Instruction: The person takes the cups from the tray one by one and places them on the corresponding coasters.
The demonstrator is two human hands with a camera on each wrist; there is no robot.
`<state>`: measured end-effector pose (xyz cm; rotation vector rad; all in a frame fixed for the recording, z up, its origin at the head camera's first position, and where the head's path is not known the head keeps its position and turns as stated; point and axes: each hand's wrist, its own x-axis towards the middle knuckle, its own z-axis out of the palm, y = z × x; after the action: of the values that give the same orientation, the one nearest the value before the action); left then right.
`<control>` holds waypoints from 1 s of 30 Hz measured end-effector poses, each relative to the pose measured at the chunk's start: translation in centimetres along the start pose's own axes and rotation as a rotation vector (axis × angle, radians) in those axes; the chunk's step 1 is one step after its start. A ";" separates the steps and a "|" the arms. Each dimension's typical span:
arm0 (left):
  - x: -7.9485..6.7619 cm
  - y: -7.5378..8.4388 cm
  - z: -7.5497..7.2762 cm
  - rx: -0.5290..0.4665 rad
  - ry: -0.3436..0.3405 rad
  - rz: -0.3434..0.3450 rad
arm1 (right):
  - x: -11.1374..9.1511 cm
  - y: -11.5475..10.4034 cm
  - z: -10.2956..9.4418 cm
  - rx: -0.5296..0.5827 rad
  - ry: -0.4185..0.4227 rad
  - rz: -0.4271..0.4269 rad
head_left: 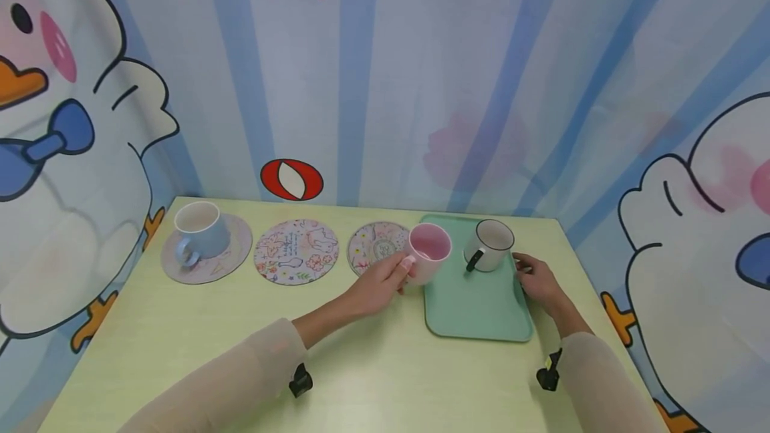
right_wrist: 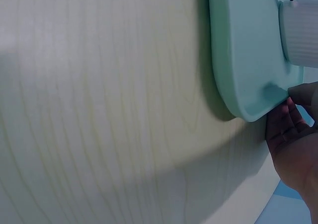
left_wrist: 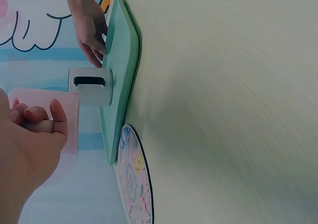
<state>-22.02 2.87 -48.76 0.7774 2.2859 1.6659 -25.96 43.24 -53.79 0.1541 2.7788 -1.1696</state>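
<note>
My left hand (head_left: 380, 280) grips a pink mug (head_left: 428, 254) by its handle, holding it raised over the left edge of the green tray (head_left: 475, 306). In the left wrist view the fingers curl round the handle of the pink mug (left_wrist: 44, 97). On the tray stands a white mug (head_left: 490, 246) with a dark rim and black handle, upright. My right hand (head_left: 537, 279) pinches the tray's right rim, thumb on top and fingers beneath, as the right wrist view shows. Partly behind the left hand and pink mug lies a round floral coaster (head_left: 375, 239).
At the far left a blue mug (head_left: 207, 236) sits on a round pinkish coaster (head_left: 237, 246). Between it and the floral coaster lies another patterned round coaster (head_left: 296, 252). A curtain (head_left: 391, 85) with cartoon ducks hangs behind and beside the pale wooden table (head_left: 361, 373).
</note>
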 end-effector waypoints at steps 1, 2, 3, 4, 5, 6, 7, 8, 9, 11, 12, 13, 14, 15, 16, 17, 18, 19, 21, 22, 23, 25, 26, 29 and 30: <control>0.0 0.0 -0.1 0.000 -0.001 0.003 | 0.0 0.1 0.0 0.001 -0.003 -0.001; 0.0 0.0 -0.2 -0.001 -0.003 0.003 | 0.0 0.1 0.0 0.005 -0.003 0.001; 0.0 0.1 -0.3 0.000 -0.002 0.005 | 0.0 0.1 0.0 0.007 -0.003 0.001; -0.1 0.1 -0.4 0.000 -0.001 0.006 | 0.0 0.2 0.1 0.010 -0.005 0.001; -0.1 0.2 -0.5 -0.002 -0.001 0.009 | 0.0 0.2 0.1 0.012 -0.007 -0.003; -0.2 0.3 -0.6 -0.006 -0.003 0.011 | 0.0 0.2 0.1 0.015 -0.007 -0.005; -0.2 0.4 -0.7 -0.002 0.000 0.010 | 0.0 0.2 0.1 0.017 -0.007 -0.007; -0.2 0.4 -0.8 0.002 0.003 0.010 | 0.0 0.1 0.1 0.020 -0.007 -0.007; -0.3 0.5 -0.9 0.005 0.007 0.011 | -0.1 0.1 0.1 0.019 -0.008 -0.010; -0.3 0.5 -1.2 0.009 0.014 0.010 | -0.1 0.0 0.1 0.017 -0.007 -0.011; -0.4 0.5 -1.3 0.012 0.019 0.007 | -0.1 0.1 0.1 0.016 -0.007 -0.010; -0.4 0.6 -1.5 0.015 0.023 0.005 | -0.1 0.1 0.1 0.016 -0.008 -0.010; -0.4 0.7 -1.6 0.014 0.027 0.009 | -0.1 0.1 0.1 0.015 -0.008 -0.010; -0.4 0.8 -1.8 0.016 0.031 0.009 | 0.0 0.1 0.1 0.014 -0.007 -0.011; -0.4 0.8 -2.0 0.018 0.034 0.011 | 0.1 0.2 0.1 0.014 -0.006 -0.011; -0.4 0.9 -2.2 0.022 0.037 0.014 | 0.1 0.3 0.1 0.014 -0.005 -0.011; -0.3 0.9 -2.4 0.024 0.037 0.016 | 0.1 0.3 0.1 0.013 -0.003 -0.013; -0.3 0.9 -2.6 0.028 0.038 0.016 | 0.2 0.3 0.1 0.012 -0.002 -0.014; -0.2 1.0 -2.9 0.034 0.040 0.009 | 0.2 0.5 0.1 0.008 -0.001 -0.016; -0.2 1.0 -3.1 0.035 0.041 0.005 | 0.2 0.5 0.1 0.011 0.008 -0.015; -0.3 1.0 -3.3 0.036 0.041 0.001 | 0.2 0.5 0.1 0.009 0.008 -0.014; -0.3 1.1 -3.7 0.033 0.042 -0.006 | 0.2 0.6 0.1 0.008 0.005 -0.013; -0.3 1.1 -3.9 0.034 0.046 -0.007 | 0.2 0.6 0.1 0.008 0.005 -0.011; -0.4 1.0 -4.5 0.031 0.060 -0.001 | 0.2 0.5 0.1 0.010 -0.003 -0.011; -0.4 0.9 -4.7 0.029 0.066 0.002 | 0.2 0.5 0.1 0.012 -0.001 -0.010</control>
<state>-23.56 -0.96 -46.36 0.7411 2.3597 1.6872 -26.06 43.50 -54.24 0.1401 2.7753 -1.1883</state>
